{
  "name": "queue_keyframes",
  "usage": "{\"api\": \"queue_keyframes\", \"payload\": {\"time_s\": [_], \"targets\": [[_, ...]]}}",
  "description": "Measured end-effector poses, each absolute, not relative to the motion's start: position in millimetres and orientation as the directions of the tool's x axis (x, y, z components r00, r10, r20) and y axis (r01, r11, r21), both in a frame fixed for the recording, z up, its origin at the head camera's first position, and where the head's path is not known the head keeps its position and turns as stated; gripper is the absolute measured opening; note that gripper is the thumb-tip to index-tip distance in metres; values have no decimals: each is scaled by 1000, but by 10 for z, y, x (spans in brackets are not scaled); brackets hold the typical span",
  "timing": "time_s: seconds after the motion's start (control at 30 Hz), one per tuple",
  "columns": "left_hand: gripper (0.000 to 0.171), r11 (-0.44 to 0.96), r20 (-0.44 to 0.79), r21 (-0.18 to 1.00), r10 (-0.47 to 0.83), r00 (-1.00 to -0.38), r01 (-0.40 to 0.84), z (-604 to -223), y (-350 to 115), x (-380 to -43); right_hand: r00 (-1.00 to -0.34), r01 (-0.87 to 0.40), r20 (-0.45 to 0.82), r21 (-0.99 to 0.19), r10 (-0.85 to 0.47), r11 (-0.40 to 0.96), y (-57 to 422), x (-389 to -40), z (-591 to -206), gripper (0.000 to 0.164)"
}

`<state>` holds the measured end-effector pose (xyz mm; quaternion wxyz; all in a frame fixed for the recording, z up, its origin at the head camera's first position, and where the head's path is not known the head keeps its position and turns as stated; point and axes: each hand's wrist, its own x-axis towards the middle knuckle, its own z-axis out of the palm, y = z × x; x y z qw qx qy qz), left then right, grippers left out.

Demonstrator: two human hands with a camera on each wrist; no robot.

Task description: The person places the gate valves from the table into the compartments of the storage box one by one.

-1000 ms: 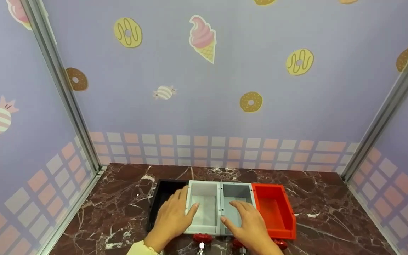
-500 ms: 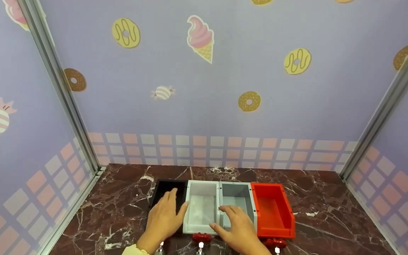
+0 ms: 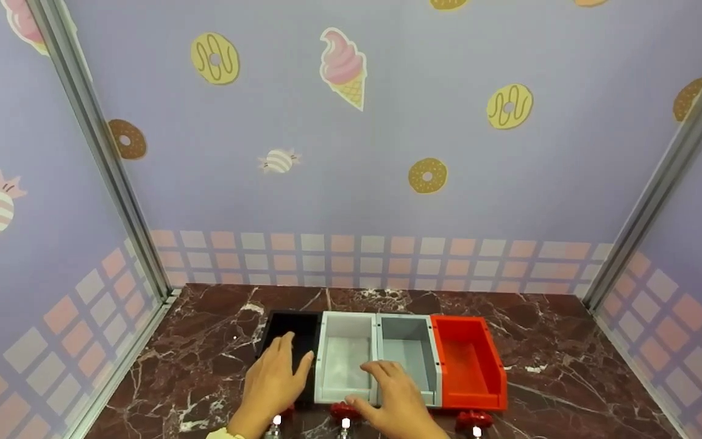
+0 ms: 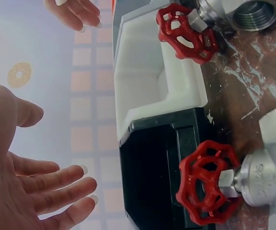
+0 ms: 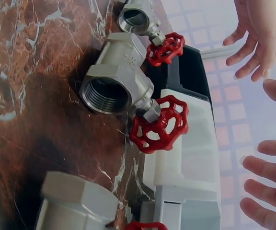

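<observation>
In the head view my left hand (image 3: 272, 381) hovers over the front of the black bin (image 3: 293, 326), fingers extended and thumb apart. My right hand (image 3: 397, 399) is above the front of the grey bin (image 3: 403, 332), its fingers gently bent and holding nothing. Both palms appear bare in the wrist views. Gate valves with red handwheels stand before the bins. One handwheel (image 4: 210, 184) lies in front of the black bin in the left wrist view; another valve (image 5: 114, 76), with a threaded metal opening, stands before the white bin in the right wrist view.
Between the black and grey bins sits a white bin (image 3: 348, 350), and a red bin (image 3: 467, 360) closes the row on the right. All rest on a dark marbled tabletop (image 3: 205, 353). Printed lilac panels (image 3: 381, 134) in metal frames (image 3: 107, 164) enclose the back and sides.
Both hands have drifted left: the left from the white bin's edge to the black bin, the right from the grey bin's middle to its front left. The bins stay in place.
</observation>
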<state>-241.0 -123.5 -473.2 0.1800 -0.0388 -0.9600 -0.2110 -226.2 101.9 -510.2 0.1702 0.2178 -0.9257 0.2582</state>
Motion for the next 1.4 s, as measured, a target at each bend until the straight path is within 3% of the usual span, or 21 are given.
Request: {"api": "queue_keyframes", "payload": {"time_s": [0.33, 0.67, 1.4], "targets": [[52, 908, 362, 399, -28, -932, 128, -4802, -1332, -2416, -837, -531, 397, -422, -377, 735, 902, -2237, -5166, 55], [54, 918, 322, 384, -35, -946, 97, -4865, -1408, -2440, -876, -482, 277, -497, -394, 722, 716, -2207, -5165, 62], [55, 928, 258, 371, -73, -963, 29, -4966, -1574, -2473, -822, -569, 293, -416, -488, 710, 462, -2217, -5309, 64]]}}
